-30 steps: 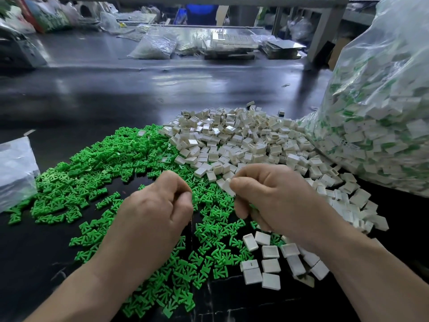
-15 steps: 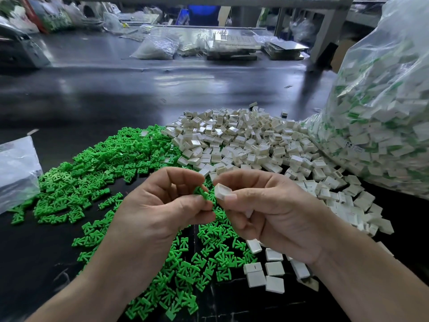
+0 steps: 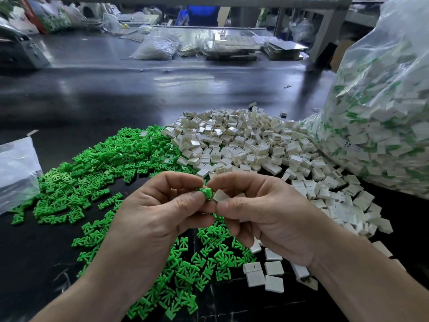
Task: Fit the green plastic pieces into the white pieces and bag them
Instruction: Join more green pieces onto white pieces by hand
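Note:
My left hand [image 3: 160, 212] pinches a small green plastic piece [image 3: 205, 193] between thumb and forefinger. My right hand [image 3: 262, 212] pinches a white square piece [image 3: 220, 196] right beside it, the two pieces touching at their edges. Below and to the left spreads a heap of loose green pieces [image 3: 97, 166]. Behind the hands lies a pile of white pieces [image 3: 243, 142], with a few more white ones [image 3: 264, 275] under my right wrist. A big clear bag [image 3: 380, 117] full of joined white and green pieces stands at the right.
The black table [image 3: 116, 96] runs far back. A flat clear plastic bag [image 3: 16, 168] lies at the left edge. Bags, trays and clutter [image 3: 209, 45] line the far side, with a grey frame post [image 3: 325, 31] at back right.
Both hands rose from the heap and came together. My left hand brought up a green piece, and my right hand turned the white piece to meet it.

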`<state>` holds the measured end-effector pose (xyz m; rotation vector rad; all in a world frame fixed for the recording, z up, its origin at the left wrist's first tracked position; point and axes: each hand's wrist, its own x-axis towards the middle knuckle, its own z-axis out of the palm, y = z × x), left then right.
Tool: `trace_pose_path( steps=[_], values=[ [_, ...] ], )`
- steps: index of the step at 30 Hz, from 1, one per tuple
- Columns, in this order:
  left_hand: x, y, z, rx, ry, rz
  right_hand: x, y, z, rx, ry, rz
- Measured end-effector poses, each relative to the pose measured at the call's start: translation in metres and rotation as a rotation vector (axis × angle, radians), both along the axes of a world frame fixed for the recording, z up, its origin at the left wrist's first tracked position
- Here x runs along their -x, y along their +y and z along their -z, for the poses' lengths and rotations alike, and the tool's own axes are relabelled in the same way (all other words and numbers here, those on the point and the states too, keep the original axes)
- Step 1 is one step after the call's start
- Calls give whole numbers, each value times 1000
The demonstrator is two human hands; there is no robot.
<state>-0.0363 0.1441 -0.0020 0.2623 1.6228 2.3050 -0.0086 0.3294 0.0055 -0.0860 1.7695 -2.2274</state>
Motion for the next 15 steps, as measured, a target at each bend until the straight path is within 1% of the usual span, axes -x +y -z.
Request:
trace_pose_path(
  steps=[2,6,9,13,15],
  values=[
    [0,0,0,10,3,-12,0,0,-1,-27,-9,12],
    [0,0,-2,3,13,-57,-1,3,-2,-13,-65,67],
    [0,-1,-1,18,21,-74,-1,4,-2,-4,-98,54],
    [1,-2,0,45,31,-86,0,3,0,71,-113,11],
    [1,-3,1,73,39,-80,1,3,-1,66,-121,14]
  ],
)
